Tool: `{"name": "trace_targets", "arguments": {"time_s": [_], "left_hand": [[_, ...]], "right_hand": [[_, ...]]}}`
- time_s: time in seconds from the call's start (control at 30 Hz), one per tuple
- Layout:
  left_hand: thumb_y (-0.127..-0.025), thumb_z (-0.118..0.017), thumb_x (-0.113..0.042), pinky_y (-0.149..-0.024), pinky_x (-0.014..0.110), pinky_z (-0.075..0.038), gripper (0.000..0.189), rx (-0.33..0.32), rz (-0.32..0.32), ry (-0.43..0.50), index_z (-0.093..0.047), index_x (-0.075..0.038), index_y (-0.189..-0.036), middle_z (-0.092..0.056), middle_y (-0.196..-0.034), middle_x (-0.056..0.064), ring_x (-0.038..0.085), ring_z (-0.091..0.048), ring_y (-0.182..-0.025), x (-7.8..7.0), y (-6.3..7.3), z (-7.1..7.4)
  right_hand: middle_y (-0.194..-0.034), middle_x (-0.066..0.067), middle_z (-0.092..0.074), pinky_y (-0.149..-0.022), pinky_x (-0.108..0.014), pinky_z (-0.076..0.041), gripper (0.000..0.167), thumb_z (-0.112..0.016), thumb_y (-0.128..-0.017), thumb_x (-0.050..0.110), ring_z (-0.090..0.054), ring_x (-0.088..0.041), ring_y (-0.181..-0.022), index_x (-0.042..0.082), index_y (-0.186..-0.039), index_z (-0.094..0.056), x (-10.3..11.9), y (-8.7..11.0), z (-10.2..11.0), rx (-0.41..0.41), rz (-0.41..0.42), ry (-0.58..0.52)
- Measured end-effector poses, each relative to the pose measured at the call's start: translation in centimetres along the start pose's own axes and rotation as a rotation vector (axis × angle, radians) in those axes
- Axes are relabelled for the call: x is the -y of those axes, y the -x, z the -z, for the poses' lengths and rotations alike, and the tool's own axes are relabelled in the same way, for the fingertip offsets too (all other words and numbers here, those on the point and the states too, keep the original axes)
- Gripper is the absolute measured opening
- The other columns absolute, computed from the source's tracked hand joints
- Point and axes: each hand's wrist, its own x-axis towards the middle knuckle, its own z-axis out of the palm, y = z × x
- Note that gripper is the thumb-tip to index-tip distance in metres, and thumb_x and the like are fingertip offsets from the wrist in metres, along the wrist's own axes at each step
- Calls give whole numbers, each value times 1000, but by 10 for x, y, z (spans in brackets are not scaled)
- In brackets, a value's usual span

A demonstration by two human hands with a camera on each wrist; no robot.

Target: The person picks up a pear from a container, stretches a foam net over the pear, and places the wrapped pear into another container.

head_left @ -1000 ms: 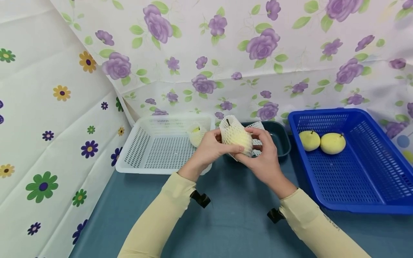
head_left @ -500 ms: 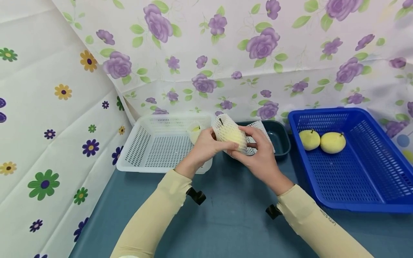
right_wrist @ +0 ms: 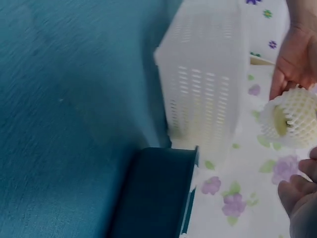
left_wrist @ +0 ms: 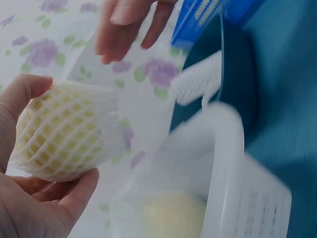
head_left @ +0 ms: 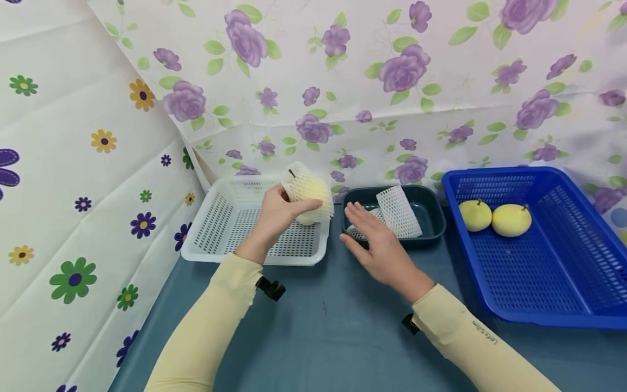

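My left hand (head_left: 278,218) grips a yellow pear (head_left: 313,189) sleeved in a white foam net (left_wrist: 64,131), held above the right side of the white basket (head_left: 196,239). Its stem pokes up at the upper left. Below it in that basket lies another netted pear (left_wrist: 173,215), mostly hidden in the head view. My right hand (head_left: 379,247) holds nothing; its fingers are extended near the left front of the dark green tray (head_left: 431,212). White foam net sleeves (head_left: 399,212) lie in that tray, one propped over its front rim.
At the right stands a blue basket (head_left: 534,272) with two bare pears (head_left: 511,220) at its back left. A blue-green cloth (head_left: 333,337) covers the table. Flowered sheets (head_left: 372,98) hang behind and at the left.
The left hand has carried the netted pear leftward, from in front of the tray to over the white basket. The right hand has let go of it and its fingers have straightened.
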Motion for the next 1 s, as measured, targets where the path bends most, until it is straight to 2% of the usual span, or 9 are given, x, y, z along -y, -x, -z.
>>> {"name": "trace_targets", "arguments": {"time_s": [0.13, 0.2, 0.33, 0.47, 0.7, 0.87, 1.0], "left_hand": [[-62, -82, -53, -85, 38, -52, 66, -49, 21, -27, -56, -19, -111, -61, -109, 2, 18, -60, -99, 5, -5, 16], [-62, -82, -53, -83, 35, -52, 65, -69, 21, -46, -56, -19, -111, -61, -108, 2, 18, -59, -99, 7, -7, 23], [-64, -82, -52, -80, 32, -52, 62, -115, 2, -92, -57, -20, -111, -61, -108, 0, 17, -59, -97, 12, -12, 37], [-65, -81, -51, -78, 33, -52, 60, -160, -2, -131, -57, -21, -110, -61, -107, 1, 18, -59, -95, 20, -17, 49], [-67, -82, -46, -80, 34, -51, 63, -196, 62, -145, -54, -21, -117, -58, -110, 2, 19, -57, -97, 41, -27, 61], [-68, -81, -45, -79, 34, -51, 61, -223, 83, -173, -55, -20, -116, -58, -109, 2, 20, -57, -96, 48, -33, 71], [-67, -81, -48, -82, 35, -49, 63, -230, 125, -196, -54, -20, -116, -57, -110, 2, 19, -56, -98, 52, -41, 79]], "right_hand": [[-154, 0, -27, -111, -45, -33, 59, -49, -96, 42, -19, -17, -145, 24, -148, -25, -3, 2, -12, 155, -4, 89], [-153, -2, -29, -111, -44, -32, 58, -49, -97, 40, -19, -18, -145, 20, -147, -28, -3, 3, -17, 198, 21, 121], [-150, -6, -36, -112, -44, -32, 56, -48, -97, 39, -24, -20, -143, 14, -145, -35, -2, 2, -26, 227, 100, 189], [-149, -5, -37, -113, -43, -29, 55, -41, -99, 42, -25, -21, -143, 15, -146, -34, 0, 1, -34, 254, 161, 261], [-151, -4, -33, -115, -40, -27, 52, -45, -99, 35, -24, -21, -143, 13, -146, -35, 1, -3, -47, 283, 214, 295], [-150, -7, -35, -114, -39, -29, 51, -43, -100, 34, -27, -21, -142, 10, -144, -37, 1, -5, -52, 287, 251, 316], [-151, -8, -35, -113, -37, -30, 50, -42, -101, 33, -26, -21, -143, 10, -145, -36, -1, -5, -55, 311, 243, 305]]}}
